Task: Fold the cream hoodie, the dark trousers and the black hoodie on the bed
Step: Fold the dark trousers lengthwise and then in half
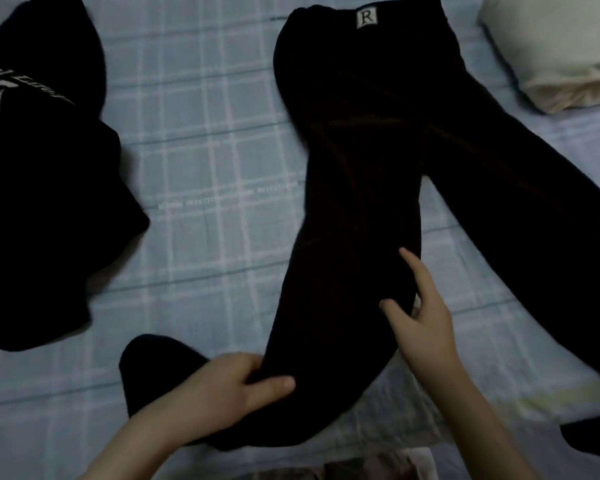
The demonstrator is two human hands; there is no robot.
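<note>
Trousers (354,150) mid-bed, legs splayed, unfolded. Left hand (236,389) pinches one leg at 6 o'clock, right hand (420,317) spread on it. Cream hoodie (555,53) at 2 o'clock looks folded; black hoodie (42,188) at 9 o'clock still crumpled.

The dark trousers (354,168), long-legged and of thick cloth, are seen to be matt and slightly fuzzy, with no sheen; the cloth is gathered into soft creases where it is gripped by the left hand (238,379). A small square pale label (367,18) of woven cloth, marked with the letter R, is set at the waistband. The black hoodie (42,209) of heavy matt cloth is printed with smooth pale grey lettering (28,86). The bed is covered by a light blue checked sheet (205,133) of thin woven cloth, flat-finished and faintly wrinkled. The folded cream hoodie (551,53) is shown as soft, plump, matt cloth.
</note>
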